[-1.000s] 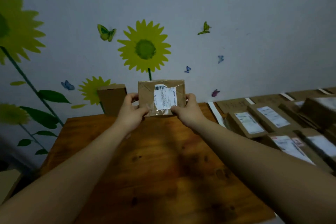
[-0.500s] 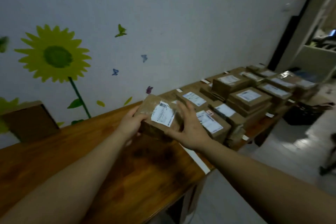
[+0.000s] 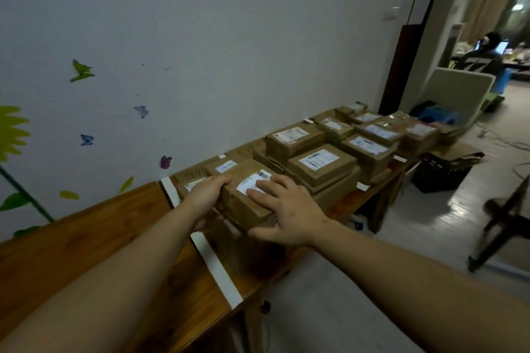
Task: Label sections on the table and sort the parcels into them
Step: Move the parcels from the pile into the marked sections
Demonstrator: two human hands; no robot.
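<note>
A brown cardboard parcel [image 3: 241, 195] with a white shipping label sits between both my hands, just right of a white tape strip [image 3: 213, 262] that crosses the wooden table [image 3: 86, 252]. My left hand [image 3: 208, 195] grips its left end, fingers curled over the top edge. My right hand [image 3: 284, 210] lies on its top and right side, fingers spread over the label, thumb round the near corner. Whether the parcel rests on the table or on parcels beneath is unclear.
Several stacked brown parcels [image 3: 321, 163] fill the table to the right, split by more tape strips [image 3: 362, 186]. A dark basket [image 3: 441, 172] stands on the floor beyond. A dark stand [image 3: 504, 226] is at right. A seated person [image 3: 484, 59] is far off in another room.
The view has swung right from the sunflower wall. Both hands have carried the parcel right, across the tape strip, and lowered it beside the stacked parcels.
</note>
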